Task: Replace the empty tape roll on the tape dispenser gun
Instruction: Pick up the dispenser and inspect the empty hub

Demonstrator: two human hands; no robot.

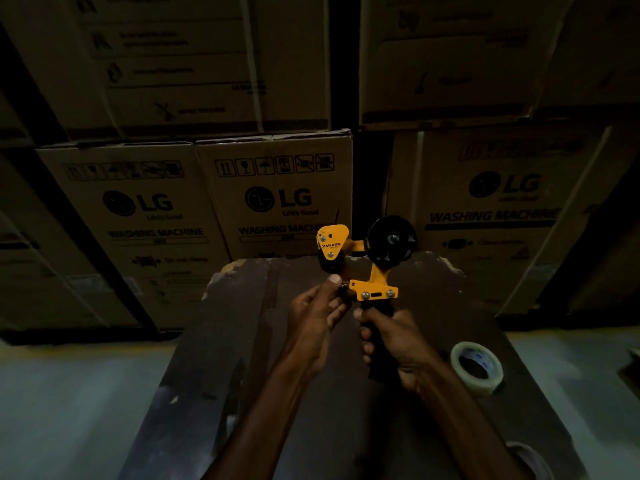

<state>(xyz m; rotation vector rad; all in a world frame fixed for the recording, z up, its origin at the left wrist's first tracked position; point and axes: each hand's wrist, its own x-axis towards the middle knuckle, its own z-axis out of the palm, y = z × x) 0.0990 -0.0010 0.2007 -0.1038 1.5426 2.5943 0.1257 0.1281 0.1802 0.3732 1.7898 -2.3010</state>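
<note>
Bare gun (pixel 363 268) held over the table (pixel 221 341), new roll (pixel 477 367) waiting.

The handle is gripped by the right hand (pixel 398 344); a small part at the frame's front is pinched by the left hand (pixel 317 317). The spindle (pixel 392 240) is seen empty at 12 o'clock. The roll lies flat at 4 o'clock, nearer the right hand, near the table's right edge.

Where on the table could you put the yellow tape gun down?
The dark table is bare left of the left hand, out to its near-left edge. The right side is crowded: the tape roll lies beside the right hand gripping the tape gun.
</note>
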